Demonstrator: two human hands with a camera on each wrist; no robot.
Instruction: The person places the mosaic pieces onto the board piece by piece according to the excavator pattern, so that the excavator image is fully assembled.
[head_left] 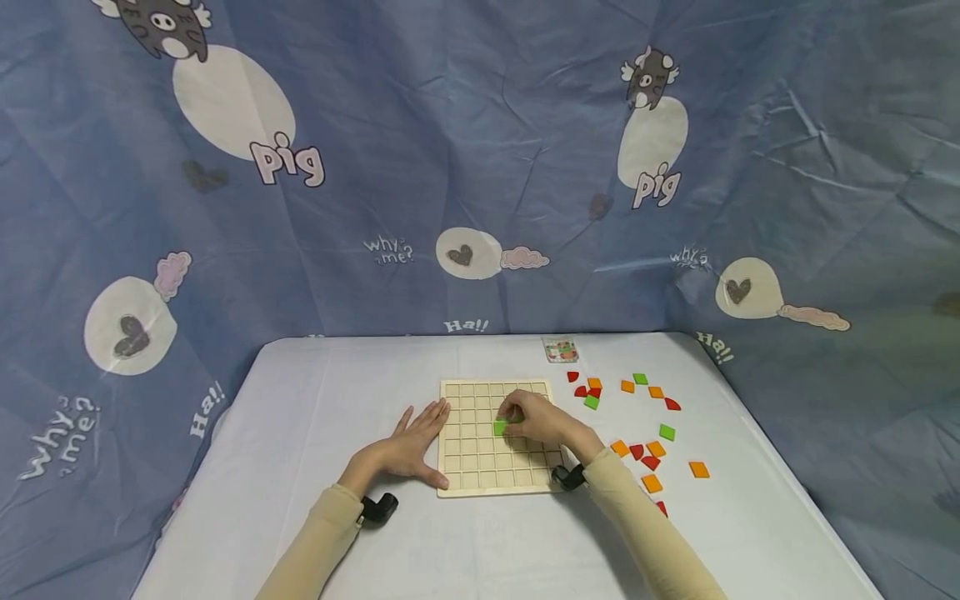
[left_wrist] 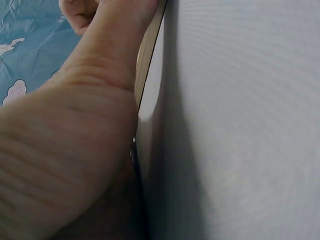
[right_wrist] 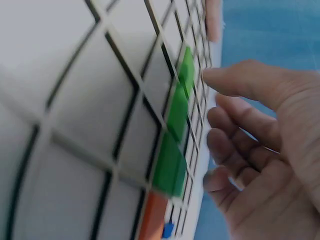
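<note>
A pale wooden grid board (head_left: 474,490) lies on the white table. My left hand (head_left: 414,443) rests along its left edge with fingers spread; in the left wrist view mostly the palm and wrist (left_wrist: 75,145) show. My right hand (head_left: 542,418) hovers over the board's middle, fingertips beside a green square tile (head_left: 499,427). In the right wrist view several green tiles (right_wrist: 177,112) sit in a row in the grid, with an orange piece (right_wrist: 151,215) at the near end. The right fingers (right_wrist: 240,82) are loosely bent and apart from the tiles, with nothing visibly between them.
Loose tiles lie scattered right of the board: orange squares (head_left: 699,470), green squares (head_left: 667,432) and red quarter-round pieces (head_left: 672,404). A small clear packet with a coloured picture (head_left: 561,350) lies near the back edge. A blue printed cloth (head_left: 480,167) hangs behind the table.
</note>
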